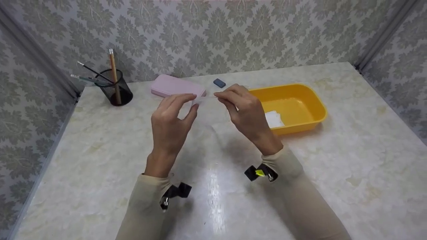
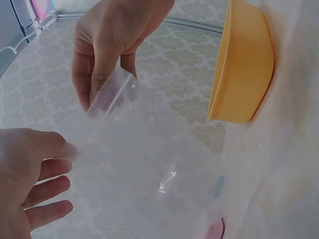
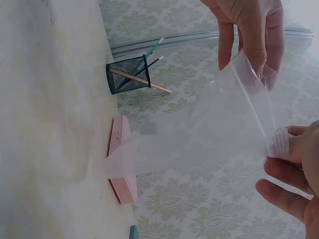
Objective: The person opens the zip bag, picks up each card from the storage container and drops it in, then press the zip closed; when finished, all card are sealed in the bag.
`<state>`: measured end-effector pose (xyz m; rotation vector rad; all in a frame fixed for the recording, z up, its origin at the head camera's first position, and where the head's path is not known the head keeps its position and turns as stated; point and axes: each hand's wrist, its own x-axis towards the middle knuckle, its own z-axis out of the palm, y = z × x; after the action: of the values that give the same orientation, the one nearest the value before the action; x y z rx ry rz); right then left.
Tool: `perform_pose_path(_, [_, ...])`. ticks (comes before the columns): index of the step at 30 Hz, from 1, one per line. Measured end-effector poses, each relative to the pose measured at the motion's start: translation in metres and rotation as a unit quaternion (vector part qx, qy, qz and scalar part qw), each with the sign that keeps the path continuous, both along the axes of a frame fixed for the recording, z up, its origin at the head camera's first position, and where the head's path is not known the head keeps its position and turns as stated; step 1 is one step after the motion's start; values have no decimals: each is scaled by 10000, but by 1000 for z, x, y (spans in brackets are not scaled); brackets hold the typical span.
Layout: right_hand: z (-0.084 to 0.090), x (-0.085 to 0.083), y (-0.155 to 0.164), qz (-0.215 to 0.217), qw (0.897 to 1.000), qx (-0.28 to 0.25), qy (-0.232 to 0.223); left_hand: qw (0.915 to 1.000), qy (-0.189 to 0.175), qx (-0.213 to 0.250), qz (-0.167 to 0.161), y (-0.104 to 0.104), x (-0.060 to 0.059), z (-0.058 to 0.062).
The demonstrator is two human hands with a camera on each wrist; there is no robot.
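— What is hard to make out here?

— The clear plastic bag (image 1: 205,98). From the head view it is almost invisible, only a faint strip between the two hands above the table (image 1: 333,173). The wrist views show it better: a transparent zip bag with a ridged top edge, hanging down from the fingers.

— Who holds it?

— Both. The left hand (image 1: 171,123) pinches one end of the top edge between thumb and fingertips, and the right hand (image 1: 245,113) pinches the other end. In the left wrist view the lower fingers of the left hand are relaxed beneath the pinch. The bag is in the air, over the middle of the table, in front of the pink case (image 1: 176,88).

— Anything cut off or covered?

— The right hand hides part of the near-left rim of the yellow tray (image 1: 300,90). Something white (image 1: 275,118) lies in the tray; I cannot tell what it is. A small dark blue block (image 1: 219,83) sits behind the hands, too small to identify.

— And the room about the hands?

— The mesh pencil cup (image 1: 116,90) stands at the far left corner, well apart from the hands. The tray lies just beside the right hand. Bare marble-patterned surface stretches on the near side and toward the right edge; patterned walls close the table on three sides.
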<state>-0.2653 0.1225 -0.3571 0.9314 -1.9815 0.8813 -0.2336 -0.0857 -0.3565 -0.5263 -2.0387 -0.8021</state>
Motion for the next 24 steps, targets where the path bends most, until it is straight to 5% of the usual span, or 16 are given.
perform_pose_path(7, [9, 5, 5, 21, 9988, 44, -481, 9987, 136, 94, 491, 7, -6, 3])
perform_pose_path(14, [15, 4, 19, 121, 9931, -3, -1168, 9940, 14, 761, 784, 16, -19, 5])
perform_pose_path(19, [17, 1, 26, -159, 9914, -66, -1297, 9900, -111, 1237, 663, 23, -27, 11])
perform_pose_path(24, [17, -1, 32, -438, 9912, -144, -1244, 9926, -573, 1020, 320, 28, -27, 13])
